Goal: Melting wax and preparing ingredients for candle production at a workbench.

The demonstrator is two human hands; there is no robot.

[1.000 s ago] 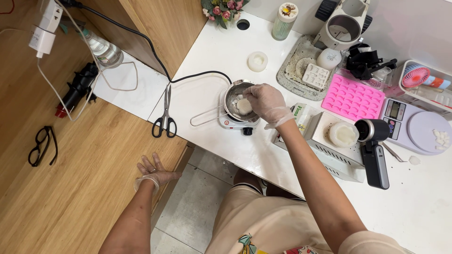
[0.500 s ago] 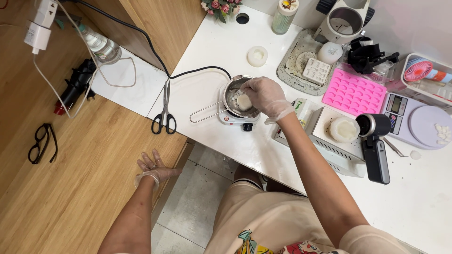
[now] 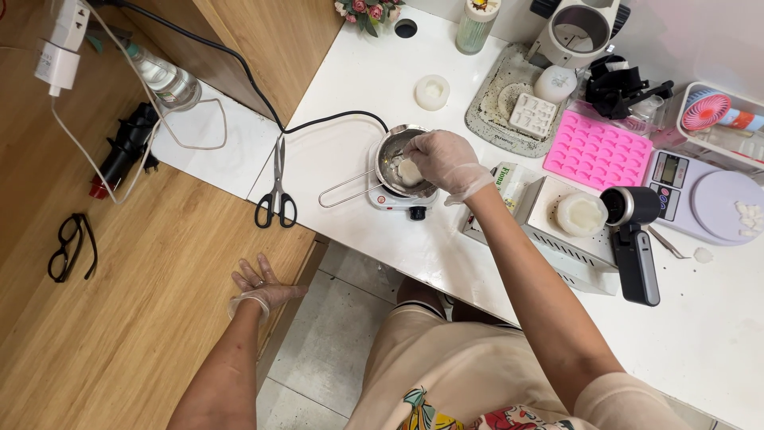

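Note:
My right hand, in a thin clear glove, reaches over a small steel pot that sits on a little white electric hot plate. Its fingers are closed on a round white wax lump held inside the pot, among smaller white bits. The pot's wire loop handle points left. My left hand, also gloved, rests flat with fingers spread on the edge of the wooden surface, holding nothing.
Scissors lie left of the pot, beside a black cable. Right of the pot stand a white box carrying a wax block, a black handheld device, a pink mould and a scale. Glasses lie far left.
My right hand has pressed the white lump slightly lower into the pot. My left hand has stayed put. The view shifted a little.

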